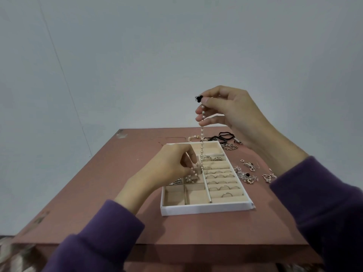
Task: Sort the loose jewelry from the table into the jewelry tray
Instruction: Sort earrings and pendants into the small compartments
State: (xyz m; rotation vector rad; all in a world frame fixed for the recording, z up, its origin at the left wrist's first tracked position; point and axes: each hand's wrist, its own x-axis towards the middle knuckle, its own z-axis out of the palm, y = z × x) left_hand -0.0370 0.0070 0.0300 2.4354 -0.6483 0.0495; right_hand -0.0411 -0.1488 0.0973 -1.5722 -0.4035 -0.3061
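Right hand [225, 108]: pinches the top end of the pearl strand [202, 138], high above the jewelry tray [206, 210]. Strand: long axis vertical, running down into the tray. Left hand [172, 163]: nearer the tray, pinches the bunched lower end over the tray's middle-left compartment.

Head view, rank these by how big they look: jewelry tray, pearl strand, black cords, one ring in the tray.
1. jewelry tray
2. pearl strand, long but thin
3. black cords, farther back, so less sure
4. ring
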